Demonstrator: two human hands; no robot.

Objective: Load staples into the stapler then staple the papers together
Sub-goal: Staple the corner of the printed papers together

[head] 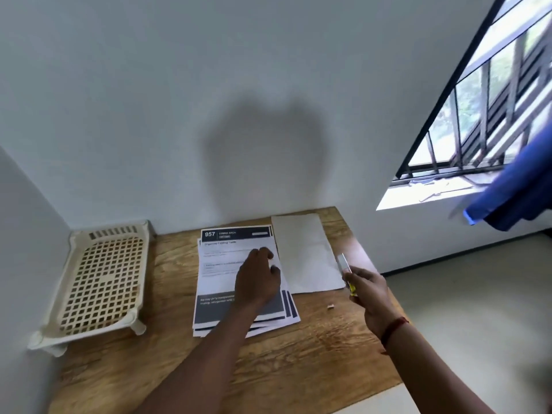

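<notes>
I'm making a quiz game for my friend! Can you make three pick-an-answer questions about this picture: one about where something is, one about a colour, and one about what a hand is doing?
1. Where on the table is the cream plastic rack?
A) at the left end, by the wall
B) at the right edge
C) on top of the papers

2. What colour shows on the stapler besides silver?
A) red
B) yellow
C) green

3. What is the left hand doing?
A) resting on the printed papers
B) gripping the rack
C) hanging off the table

Answers:
1 A: the rack sits at the left end, next to the wall.
2 B: a yellow part peeks out below the right hand, which holds the stapler.
3 A: the left hand lies on the top sheet of the stack.
</notes>
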